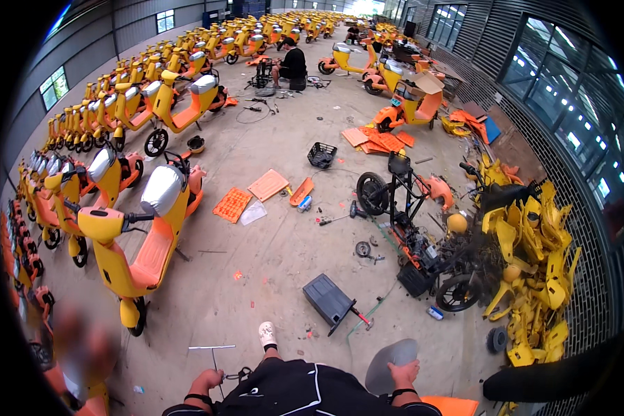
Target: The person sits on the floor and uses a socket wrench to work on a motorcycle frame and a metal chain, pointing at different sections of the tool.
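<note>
My left hand (pixel 206 381) is closed around the shaft of a T-handle wrench (pixel 212 347), whose crossbar points up and away from me. A small black looped item (pixel 240 374) shows beside that hand; I cannot tell whether the hand touches it. In my right hand (pixel 404 374) is a thin grey rounded sheet (pixel 383 362), gripped at its right edge. Ahead of me a dark grey toolbox (pixel 329 299) lies on the floor, with a red-headed hammer (pixel 361 317) at its corner. To the right stands a stripped black scooter frame (pixel 412 229) with wheels attached.
Yellow-orange scooters (pixel 149 253) stand in rows on the left. Yellow body panels (pixel 534 243) are heaped along the right wall. Orange panels (pixel 267 184), a power drill (pixel 357 209) and a black basket (pixel 322 155) lie ahead. A person in black (pixel 292 66) sits farther back.
</note>
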Demonstrator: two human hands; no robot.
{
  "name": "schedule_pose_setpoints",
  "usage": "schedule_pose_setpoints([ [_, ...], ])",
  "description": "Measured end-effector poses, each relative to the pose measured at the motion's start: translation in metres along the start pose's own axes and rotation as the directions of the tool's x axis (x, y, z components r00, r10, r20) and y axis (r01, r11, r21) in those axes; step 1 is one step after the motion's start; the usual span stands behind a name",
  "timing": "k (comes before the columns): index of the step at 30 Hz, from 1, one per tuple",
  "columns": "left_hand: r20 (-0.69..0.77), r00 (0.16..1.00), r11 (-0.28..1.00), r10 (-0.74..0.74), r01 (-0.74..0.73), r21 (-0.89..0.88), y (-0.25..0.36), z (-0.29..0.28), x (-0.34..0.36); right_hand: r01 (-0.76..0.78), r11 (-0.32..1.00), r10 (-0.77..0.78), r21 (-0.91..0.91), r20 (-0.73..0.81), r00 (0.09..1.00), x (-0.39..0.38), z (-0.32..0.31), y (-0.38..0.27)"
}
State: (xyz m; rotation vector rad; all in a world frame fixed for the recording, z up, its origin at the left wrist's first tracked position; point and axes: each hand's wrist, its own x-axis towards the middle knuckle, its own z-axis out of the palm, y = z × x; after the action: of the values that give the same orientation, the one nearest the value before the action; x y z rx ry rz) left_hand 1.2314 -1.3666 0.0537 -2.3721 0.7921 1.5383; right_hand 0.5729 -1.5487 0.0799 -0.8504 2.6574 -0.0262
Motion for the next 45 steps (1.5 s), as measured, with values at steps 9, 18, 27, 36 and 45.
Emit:
schedule_pose_setpoints([
  [9, 0.059, 0.993, 0.968, -0.105, 0.116, -0.223, -0.051, -0.159, 0.094, -0.295, 0.95, 0.294, -0.099, -0.021, 0.956, -0.079, 0.029, 0.0],
  [18, -0.114, 0.992, 0.99, 0.063, -0.076, -0.12, -0.016, -0.291, 0.187, -0.359, 0.919, 0.358, 0.165, 0.038, 0.933, -0.153, 0.082, -0.035],
  [27, -0.019, 0.986, 0.985, 0.166, -0.165, 0.049, 0.038, -0.282, 0.22, -0.295, 0.895, 0.299, 0.335, 0.04, 0.953, -0.153, 0.06, -0.132],
  [36, 0.031, 0.968, 0.968, 0.251, -0.251, 0.016, 0.005, -0.266, 0.202, -0.291, 0.944, 0.304, 0.157, -0.064, 0.951, -0.144, -0.01, -0.208],
  [45, -0.029, 0.962, 0.962, 0.27, -0.269, 0.036, -0.051, -0.256, 0.183, -0.182, 0.98, 0.192, 0.08, -0.143, 0.971, -0.149, 0.001, -0.222],
])
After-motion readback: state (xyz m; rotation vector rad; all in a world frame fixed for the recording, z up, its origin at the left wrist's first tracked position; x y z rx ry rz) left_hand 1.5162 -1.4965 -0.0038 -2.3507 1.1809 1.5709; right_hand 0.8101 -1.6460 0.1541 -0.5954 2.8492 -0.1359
